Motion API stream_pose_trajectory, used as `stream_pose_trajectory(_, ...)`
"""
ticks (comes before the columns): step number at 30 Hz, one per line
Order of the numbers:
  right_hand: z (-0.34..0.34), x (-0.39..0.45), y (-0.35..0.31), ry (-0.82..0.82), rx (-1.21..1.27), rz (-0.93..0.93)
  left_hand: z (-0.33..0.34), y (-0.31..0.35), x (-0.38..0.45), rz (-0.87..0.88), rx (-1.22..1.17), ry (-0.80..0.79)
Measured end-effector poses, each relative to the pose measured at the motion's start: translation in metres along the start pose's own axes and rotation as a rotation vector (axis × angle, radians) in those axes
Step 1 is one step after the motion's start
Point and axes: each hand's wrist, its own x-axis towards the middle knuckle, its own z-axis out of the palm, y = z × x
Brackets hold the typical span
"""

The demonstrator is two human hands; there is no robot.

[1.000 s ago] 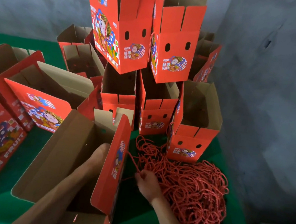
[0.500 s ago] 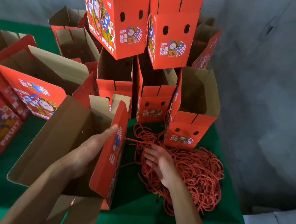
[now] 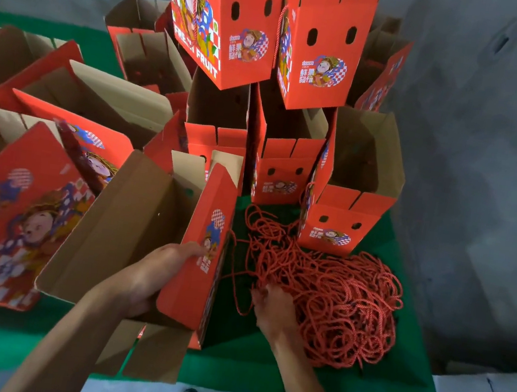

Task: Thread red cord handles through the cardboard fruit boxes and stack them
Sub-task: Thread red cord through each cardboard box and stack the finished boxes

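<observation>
The left hand (image 3: pixel 144 276) holds the open box (image 3: pixel 134 229) nearest the camera: its fingers reach inside and the thumb lies on the red printed outer face, so the grip is clamped on the box's right wall. The box stands open-topped on the green counter (image 3: pixel 260 370), its brown inside facing up.

The right hand (image 3: pixel 271 309) is in the left edge of the pile of red cord (image 3: pixel 335 298), fingers curled down among the strands; whether that grip has pinched 1 strand or only rests in the tangle cannot be told. A loose loop of cord lies on the counter between the hand and the held box.

The cord pile lies just right of that box and in front of a single box (image 3: pixel 343 217) with 2 oval holes in its face. Behind, more red boxes are stacked: 2 upper boxes (image 3: pixel 323 40) sit on a lower row (image 3: pixel 284 166). Other open boxes (image 3: pixel 75 106) lie to the left.
</observation>
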Motion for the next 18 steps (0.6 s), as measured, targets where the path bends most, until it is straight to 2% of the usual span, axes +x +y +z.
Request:
stream_pose_trajectory(3,0.015,0.003,-0.001,0.05,-0.045,-0.023,0.002,-0.001,-0.003,0.0,-0.024,0.009)
stream_pose_trajectory(7,0.024,0.013,-0.008,0.084,-0.007,0.036,0.001,-0.003,-0.005,-0.017,-0.066,0.035)
stream_pose_trajectory(11,0.022,0.018,-0.011,0.037,0.052,0.035,-0.003,-0.007,-0.004,-0.037,-0.089,0.035)
stream_pose_trajectory(15,0.009,0.013,-0.014,-0.013,0.132,-0.045,-0.004,-0.006,-0.003,-0.033,-0.096,0.019)
stream_pose_trajectory(18,-0.001,0.006,-0.027,-0.025,0.301,-0.047,-0.005,-0.004,-0.002,-0.026,-0.079,0.017)
